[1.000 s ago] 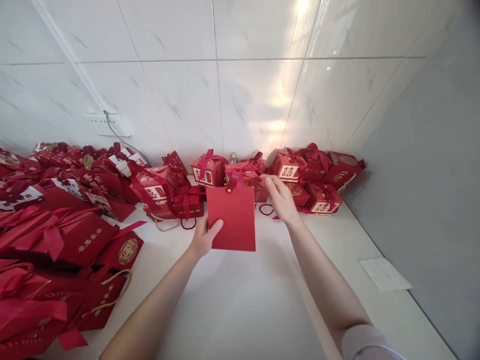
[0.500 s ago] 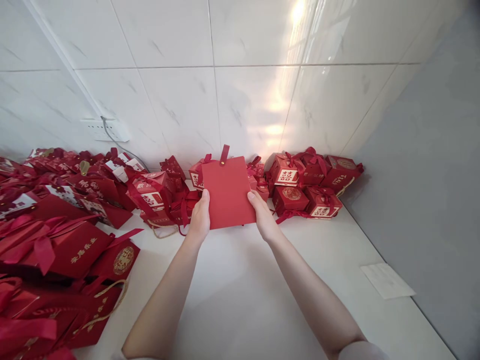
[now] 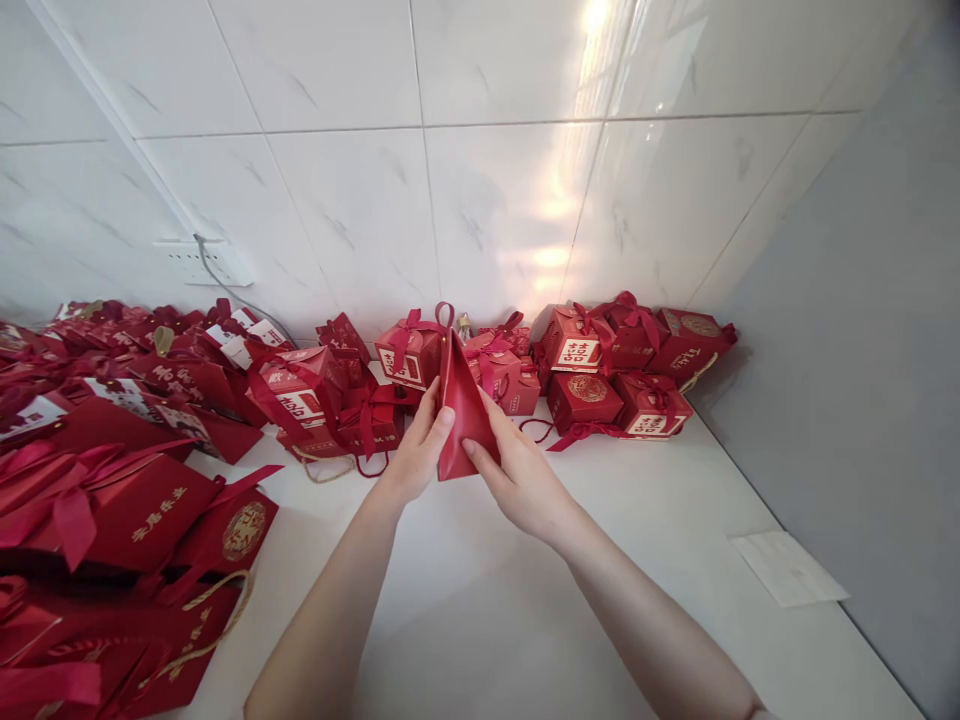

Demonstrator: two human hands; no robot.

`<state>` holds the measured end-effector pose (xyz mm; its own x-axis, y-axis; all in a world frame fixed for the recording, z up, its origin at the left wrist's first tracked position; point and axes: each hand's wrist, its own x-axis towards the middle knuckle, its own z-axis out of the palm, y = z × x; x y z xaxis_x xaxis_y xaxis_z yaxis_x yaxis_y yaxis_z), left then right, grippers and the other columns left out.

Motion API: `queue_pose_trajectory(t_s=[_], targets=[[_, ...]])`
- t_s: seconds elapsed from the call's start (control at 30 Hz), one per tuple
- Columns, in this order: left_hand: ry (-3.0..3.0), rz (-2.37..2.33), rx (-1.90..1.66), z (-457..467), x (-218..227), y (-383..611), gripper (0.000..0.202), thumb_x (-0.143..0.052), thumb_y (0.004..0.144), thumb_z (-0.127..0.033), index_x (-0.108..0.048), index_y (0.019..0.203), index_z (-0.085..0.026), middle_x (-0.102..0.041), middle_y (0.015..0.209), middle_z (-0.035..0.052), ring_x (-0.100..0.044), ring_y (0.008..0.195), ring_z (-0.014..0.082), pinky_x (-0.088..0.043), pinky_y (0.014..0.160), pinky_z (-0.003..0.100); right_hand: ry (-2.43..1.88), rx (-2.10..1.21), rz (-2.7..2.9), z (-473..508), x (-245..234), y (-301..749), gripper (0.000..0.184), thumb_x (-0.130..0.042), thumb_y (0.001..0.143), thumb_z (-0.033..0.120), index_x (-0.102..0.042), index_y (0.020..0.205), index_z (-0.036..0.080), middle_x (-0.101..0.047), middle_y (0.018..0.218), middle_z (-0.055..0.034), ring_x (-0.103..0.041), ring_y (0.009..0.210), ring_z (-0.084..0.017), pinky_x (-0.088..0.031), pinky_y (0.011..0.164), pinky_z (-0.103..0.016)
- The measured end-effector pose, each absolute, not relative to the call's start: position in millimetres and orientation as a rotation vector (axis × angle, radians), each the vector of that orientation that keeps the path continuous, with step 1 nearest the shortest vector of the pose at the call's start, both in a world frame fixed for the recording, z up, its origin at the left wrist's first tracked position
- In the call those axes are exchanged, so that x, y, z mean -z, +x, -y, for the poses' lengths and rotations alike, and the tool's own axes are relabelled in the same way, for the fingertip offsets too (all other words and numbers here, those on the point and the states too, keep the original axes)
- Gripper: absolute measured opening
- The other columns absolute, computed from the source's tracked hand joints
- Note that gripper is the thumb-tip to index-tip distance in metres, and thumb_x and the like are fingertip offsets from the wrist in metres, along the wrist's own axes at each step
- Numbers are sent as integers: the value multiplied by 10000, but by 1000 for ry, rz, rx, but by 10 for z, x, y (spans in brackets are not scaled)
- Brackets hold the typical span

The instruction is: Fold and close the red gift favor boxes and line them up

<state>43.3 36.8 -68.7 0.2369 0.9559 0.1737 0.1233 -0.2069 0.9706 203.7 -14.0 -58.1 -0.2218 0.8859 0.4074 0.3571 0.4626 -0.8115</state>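
A red paper gift bag (image 3: pixel 466 425), with a small strap loop at its top, is held up above the white table in front of me. It is turned edge-on, so its folded-in, tapering side faces me. My left hand (image 3: pixel 421 445) grips its left face, thumb toward me. On the other side, my right hand (image 3: pixel 514 465) clasps the right face, with the thumb on the near side panel. The fingers behind the bag are partly hidden. Just beyond it sit a red gift box with a ribbon bow (image 3: pixel 409 352) and a pinkish-red box (image 3: pixel 514 380).
Many red gift boxes and bags (image 3: pixel 150 500) crowd the left side of the white table (image 3: pixel 465 610). More boxes (image 3: pixel 600 375) are stacked against the tiled wall (image 3: pixel 345 200) at right. A white card (image 3: pixel 789 567) lies near the grey panel (image 3: pixel 855 350). A socket strip (image 3: pixel 202 262) has a cable.
The bag has turned from its flat front face to its narrow side. Both hands have come closer together around it, and my right thumb has moved onto the side panel.
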Motion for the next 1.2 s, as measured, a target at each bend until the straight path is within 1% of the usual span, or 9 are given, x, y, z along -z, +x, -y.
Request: queue_pose_trajectory(t_s=[0.1, 0.23, 0.33, 0.43, 0.6, 0.73, 0.8, 0.93, 1.2], targets=[[1518, -940, -967, -337, 590, 382, 660, -508, 900, -523, -320, 1476, -263, -438, 1479, 91, -436, 1342, 285, -417, 1077, 412, -1181, -539, 1943, 212, 503, 2111, 549, -404, 993, 260, -244, 1518, 243, -446, 1470, -85, -483, 1310, -242, -511, 986, -397], [1845, -1092, -883, -188, 400, 390, 857, -694, 771, -478, -285, 1501, -292, -411, 1483, 108, -425, 1332, 334, -384, 1090, 470, -1415, -363, 1905, 222, 450, 2183, 444, -393, 980, 238, -403, 1424, 227, -723, 1011, -91, -711, 810, -276, -562, 603, -357], [2039, -1275, -807, -73, 307, 429, 957, -731, 716, -493, -237, 1519, -330, -384, 1487, 119, -437, 1310, 371, -377, 1073, 512, -1432, -336, 1675, 186, 459, 2218, 625, -475, 945, 276, -214, 1509, 212, -724, 1029, -109, -702, 647, -263, -540, 508, -341], [2090, -1322, -727, -27, 284, 441, 958, -696, 733, -520, -192, 1529, -349, -413, 1454, 133, -498, 1247, 380, -443, 991, 500, -1316, -252, 1519, 163, 457, 2276, 845, -581, 890, 300, -39, 1538, 278, -563, 1355, -122, -714, 856, -270, -588, 569, -349], [2127, -1350, -616, -68, 364, 415, 908, -648, 758, -565, -211, 1526, -357, -465, 1423, 123, -561, 1168, 374, -485, 902, 449, -1298, -53, 1743, 165, 401, 2377, 527, -546, 867, 160, -457, 1368, 296, -386, 1503, -68, -585, 1174, -292, -617, 673, -369], [2174, -1395, -580, -90, 401, 396, 893, -639, 755, -574, -245, 1521, -336, -511, 1382, 132, -602, 1106, 370, -500, 822, 394, -1192, 148, 1960, 168, 374, 2407, 294, -581, 828, 83, -623, 1085, 219, -354, 1519, -97, -371, 1368, -341, -482, 998, -537], [2185, -1412, -546, -80, 372, 388, 886, -634, 751, -586, -263, 1515, -337, -514, 1378, 129, -607, 1095, 364, -498, 806, 382, -1105, 201, 2099, 176, 356, 2425, 227, -585, 825, 51, -640, 982, 206, -452, 1456, -100, -400, 1350, -322, -448, 1036, -522], [2183, -1401, -487, -16, 271, 382, 864, -629, 748, -606, -303, 1502, -341, -514, 1371, 117, -599, 1092, 354, -497, 793, 373, -976, 238, 2208, 224, 294, 2502, 171, -575, 879, 75, -640, 971, 204, -696, 1123, -59, -618, 1091, -251, -524, 929, -435], [2255, -1376, -501, 140, 208, 422, 810, -604, 779, -568, -305, 1499, -348, -567, 1254, 103, -644, 941, 294, -496, 664, 321, -949, 221, 2086, 263, 295, 2709, 172, -634, 911, 213, -643, 1083, 213, -697, 1155, -94, -641, 1123, -255, -516, 1022, -473]])
